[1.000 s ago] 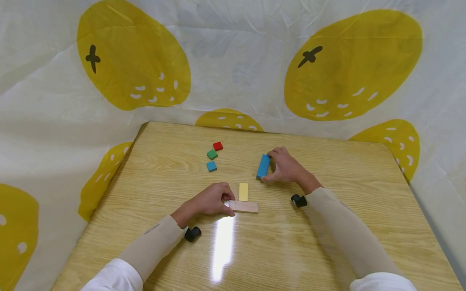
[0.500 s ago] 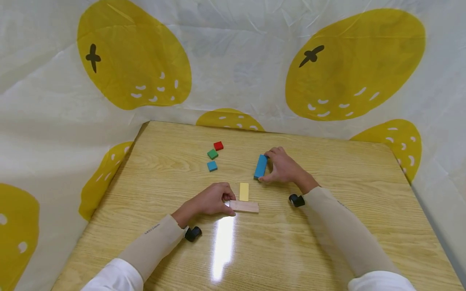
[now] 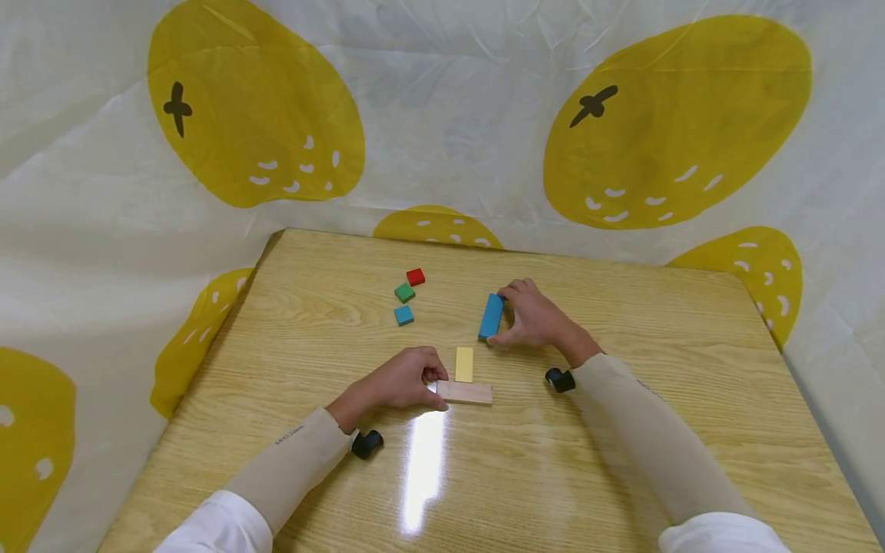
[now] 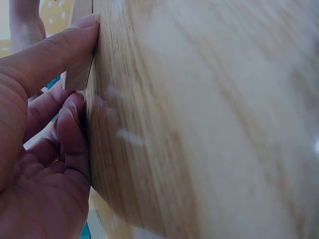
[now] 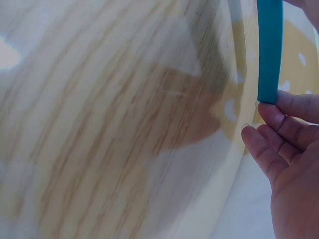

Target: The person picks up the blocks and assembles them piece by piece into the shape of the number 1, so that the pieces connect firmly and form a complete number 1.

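My left hand grips the left end of a plain wooden block that lies crosswise on the table. In the left wrist view, the thumb is on one long side of that wooden block, with curled fingers by its end. A yellow block sits just behind it, its near end at the plain block's far side. Farther right and back, my right hand holds a long blue block between thumb and fingers at its two ends. The right wrist view has the blue block over the tabletop, fingertips at its lower end.
Small square blocks stand in a loose row left of the blue block: red, green and blue. The wooden table meets a white cloth with yellow fruit prints at its back.
My right hand has shifted a little to the left, carrying the long blue block toward the space behind the yellow block. My left hand keeps its place on the plain wooden block.
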Available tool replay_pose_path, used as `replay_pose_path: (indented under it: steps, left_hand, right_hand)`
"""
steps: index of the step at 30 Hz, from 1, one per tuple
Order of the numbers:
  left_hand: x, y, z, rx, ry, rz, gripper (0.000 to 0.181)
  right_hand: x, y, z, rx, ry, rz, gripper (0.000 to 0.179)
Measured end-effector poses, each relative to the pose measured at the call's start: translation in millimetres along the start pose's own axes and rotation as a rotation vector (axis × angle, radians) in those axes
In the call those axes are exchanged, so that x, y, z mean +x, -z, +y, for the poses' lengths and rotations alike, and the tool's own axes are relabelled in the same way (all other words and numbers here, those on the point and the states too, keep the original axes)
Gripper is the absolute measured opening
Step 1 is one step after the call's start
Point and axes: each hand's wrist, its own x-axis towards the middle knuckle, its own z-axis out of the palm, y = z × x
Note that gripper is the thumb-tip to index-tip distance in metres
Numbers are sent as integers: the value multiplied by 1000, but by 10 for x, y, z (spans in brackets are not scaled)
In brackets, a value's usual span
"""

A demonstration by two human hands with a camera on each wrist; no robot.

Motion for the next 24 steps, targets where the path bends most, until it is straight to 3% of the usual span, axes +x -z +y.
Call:
replay_pose_path:
  steps: [24]
  left_hand:
    - [1, 32, 17, -14, 14, -7, 36]
  right_hand:
    - [109, -47, -110, 9, 29, 2, 100]
